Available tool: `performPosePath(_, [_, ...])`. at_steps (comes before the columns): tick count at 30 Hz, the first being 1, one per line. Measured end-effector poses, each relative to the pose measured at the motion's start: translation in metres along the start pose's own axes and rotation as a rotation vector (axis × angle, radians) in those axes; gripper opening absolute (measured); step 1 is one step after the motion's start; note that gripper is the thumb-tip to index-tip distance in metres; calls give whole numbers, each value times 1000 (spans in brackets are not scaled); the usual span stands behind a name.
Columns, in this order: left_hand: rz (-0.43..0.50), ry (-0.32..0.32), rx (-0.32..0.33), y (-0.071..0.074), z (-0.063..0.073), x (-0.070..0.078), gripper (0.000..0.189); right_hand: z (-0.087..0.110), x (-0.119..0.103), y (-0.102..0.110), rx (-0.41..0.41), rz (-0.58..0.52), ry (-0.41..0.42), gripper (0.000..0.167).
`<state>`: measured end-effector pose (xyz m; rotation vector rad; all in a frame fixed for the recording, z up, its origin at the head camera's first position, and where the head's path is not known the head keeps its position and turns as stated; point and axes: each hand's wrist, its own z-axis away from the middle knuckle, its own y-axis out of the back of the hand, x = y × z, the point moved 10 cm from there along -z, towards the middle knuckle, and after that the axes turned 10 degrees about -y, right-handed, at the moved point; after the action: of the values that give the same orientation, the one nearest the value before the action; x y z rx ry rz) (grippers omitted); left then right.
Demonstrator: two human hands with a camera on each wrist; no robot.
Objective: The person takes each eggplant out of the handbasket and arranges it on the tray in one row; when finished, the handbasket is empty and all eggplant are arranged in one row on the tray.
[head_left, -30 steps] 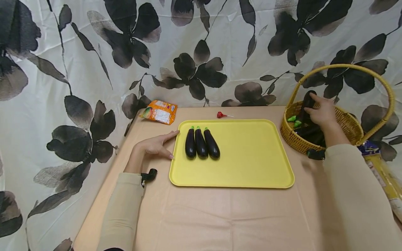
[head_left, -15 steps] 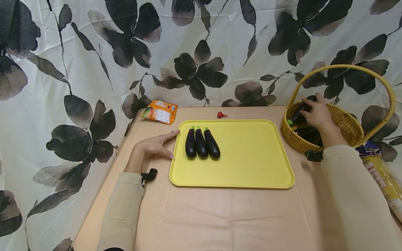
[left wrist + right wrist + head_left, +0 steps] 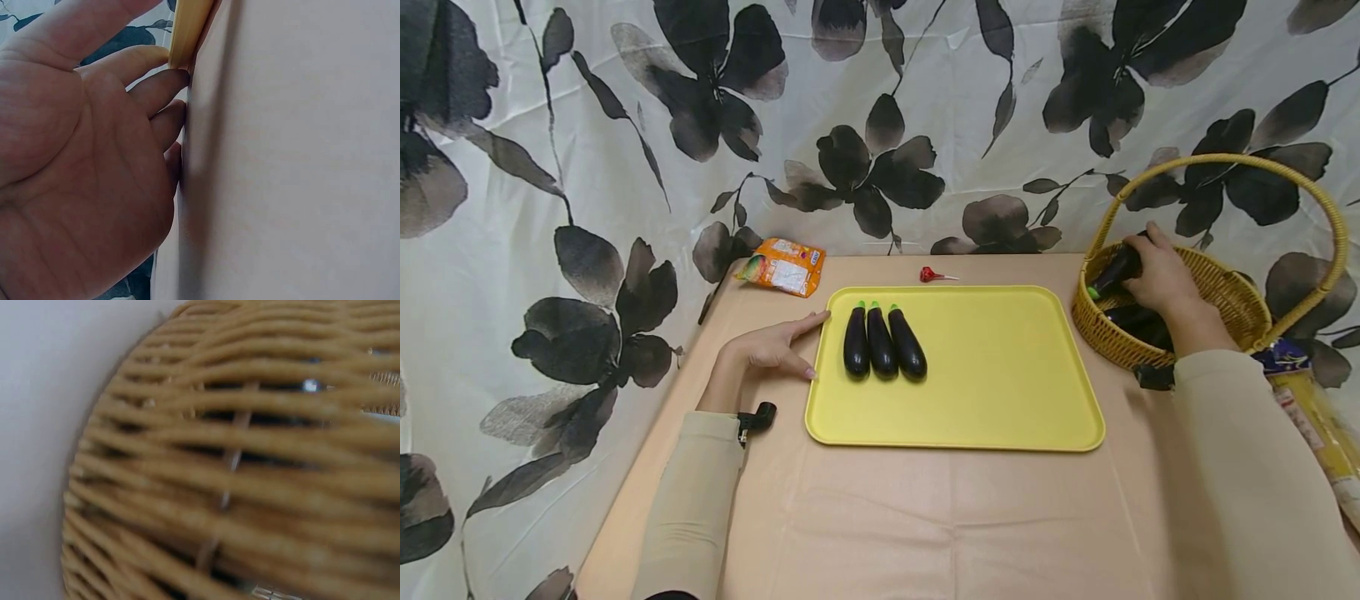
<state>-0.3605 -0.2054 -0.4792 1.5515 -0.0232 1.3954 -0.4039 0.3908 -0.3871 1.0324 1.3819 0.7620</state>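
The right hand [image 3: 1168,279] held one dark eggplant [image 3: 1118,268] inside the woven wicker basket [image 3: 1096,335], its green tip tilted down. I judged the step was taking hold; the next move called for a careful lift, clear of the arched handle [image 3: 1225,158], since the glossy skin seemed slippery. The left hand [image 3: 767,346], spread wide, touched the smooth yellow tray [image 3: 1000,375], where three slim, rounded eggplants [image 3: 881,342] lay side by side.

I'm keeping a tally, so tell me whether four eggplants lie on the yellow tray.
No, the head view shows only three eggplants on the yellow tray, while the right hand grips another eggplant in the basket.
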Motion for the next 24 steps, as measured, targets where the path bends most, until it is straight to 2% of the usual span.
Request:
performPosePath(11, [-6,15,-1,1,0,-1,127,9,19,0,-117,152,-27,70])
performPosePath(14, [-1,12,-2,0,0,-1,127,12,22,4,-115,216,-17,69])
performPosePath(19, [-1,11,0,0,0,-1,127,13,22,10,-101,324,46,65])
performPosePath(24, [-15,6,0,0,-1,0,128,15,22,9,-183,286,79,58])
